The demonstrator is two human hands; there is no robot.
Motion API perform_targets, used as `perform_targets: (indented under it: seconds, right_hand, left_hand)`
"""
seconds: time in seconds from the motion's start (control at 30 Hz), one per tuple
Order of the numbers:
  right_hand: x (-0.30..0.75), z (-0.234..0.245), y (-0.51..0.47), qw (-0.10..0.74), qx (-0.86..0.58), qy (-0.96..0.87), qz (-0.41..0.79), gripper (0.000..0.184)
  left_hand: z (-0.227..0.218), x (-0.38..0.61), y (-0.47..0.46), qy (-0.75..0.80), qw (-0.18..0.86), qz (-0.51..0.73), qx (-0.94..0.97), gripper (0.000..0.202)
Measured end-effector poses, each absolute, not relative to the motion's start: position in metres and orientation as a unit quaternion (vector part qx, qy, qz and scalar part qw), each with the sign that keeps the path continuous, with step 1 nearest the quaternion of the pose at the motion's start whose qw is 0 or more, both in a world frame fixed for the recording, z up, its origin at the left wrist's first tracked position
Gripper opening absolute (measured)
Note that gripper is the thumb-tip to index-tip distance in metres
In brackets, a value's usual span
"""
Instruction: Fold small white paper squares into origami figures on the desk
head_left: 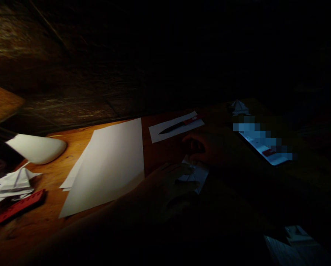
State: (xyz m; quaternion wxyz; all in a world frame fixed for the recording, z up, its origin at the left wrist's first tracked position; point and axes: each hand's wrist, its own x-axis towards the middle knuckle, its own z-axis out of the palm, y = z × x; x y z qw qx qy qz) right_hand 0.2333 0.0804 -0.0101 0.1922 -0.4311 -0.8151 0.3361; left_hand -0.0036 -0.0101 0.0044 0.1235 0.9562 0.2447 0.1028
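Note:
A small folded white paper [202,175] lies on the dark part of the wooden table. My left hand [173,183] reaches over it from the left, its fingers and thumb holding the paper down. At the paper's far edge is my right hand [206,146], dim in shadow; its index finger curves away from the thumb, leaving a gap. Just beyond the hands, a knife [174,128] with a black blade and red handle rests on a white strip of paper [154,136]. Large white sheets [112,162] lie left of my hands.
A white lamp base [40,147] stands at the left beside crumpled folded papers [14,184] and a red plastic piece [21,207]. To the right are a lit phone [254,144] and a folded paper shape [239,107]. More papers [292,247] show lower right. A wall [71,74] rises behind.

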Motion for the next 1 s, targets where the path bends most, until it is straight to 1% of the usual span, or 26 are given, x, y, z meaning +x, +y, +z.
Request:
perform_targets:
  seconds: [0.1,0.2,0.5,0.7,0.73,0.83,0.93,1.0]
  right_hand:
    - [0.2376,-0.0116,0.0864,0.198,-0.411,-0.809,0.371,0.058]
    - [0.2399,-0.0114,0.0896,0.208,-0.405,-0.794,0.403,0.056]
    - [0.2368,-0.0098,0.0886,0.204,-0.417,-0.794,0.393,0.058]
    - [0.2396,-0.0073,0.0899,0.211,-0.402,-0.789,0.414,0.046]
    - [0.2402,-0.0072,0.0895,0.205,-0.398,-0.789,0.422,0.049]
    - [0.2418,-0.0077,0.0875,0.184,-0.388,-0.807,0.406,0.066]
    - [0.2420,-0.0082,0.0856,0.177,-0.383,-0.828,0.370,0.067]
    - [0.2413,-0.0075,0.0847,0.178,-0.380,-0.829,0.371,0.065]
  left_hand:
    - [0.0024,-0.0034,-0.0098,0.246,0.127,0.106,0.955,0.043]
    - [0.0016,-0.0029,-0.0096,0.245,0.127,0.116,0.954,0.040]
    - [0.0077,-0.0013,-0.0095,0.248,0.134,0.102,0.954,0.038]
    - [0.0045,-0.0024,-0.0095,0.252,0.128,0.103,0.954,0.040]
    - [0.0038,-0.0027,-0.0096,0.253,0.129,0.101,0.953,0.041]
    - [0.0027,-0.0033,-0.0099,0.252,0.133,0.103,0.953,0.043]
    - [0.0027,-0.0035,-0.0100,0.248,0.137,0.110,0.953,0.044]
    - [0.0031,-0.0037,-0.0100,0.247,0.138,0.113,0.953,0.044]
